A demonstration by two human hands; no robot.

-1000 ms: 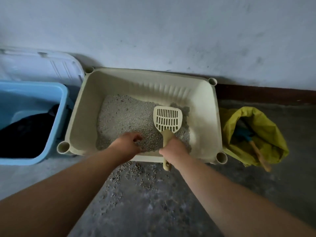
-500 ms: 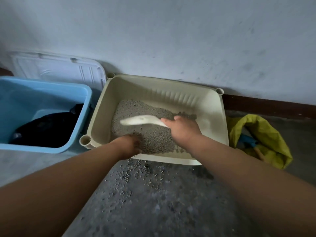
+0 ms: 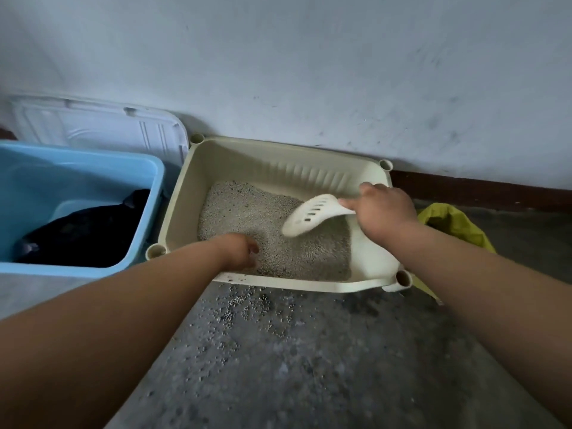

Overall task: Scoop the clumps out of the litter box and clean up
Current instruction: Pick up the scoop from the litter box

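Right hand [image 3: 385, 212] grips the scoop [image 3: 312, 216], slotted head angled down into the litter [image 3: 247, 212], mid litter box [image 3: 278, 168]. Left hand [image 3: 240, 252] on the near rim, fingers curled, seemingly gripping it.

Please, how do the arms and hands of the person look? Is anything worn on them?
Both arms are bare along all that shows: no sleeve, glove, watch or bracelet can be seen. The left hand and the right hand are bare too, and no ring shows on the visible fingers.

Scuffed pale wall [image 3: 309, 72] meets grey concrete floor [image 3: 309, 366].
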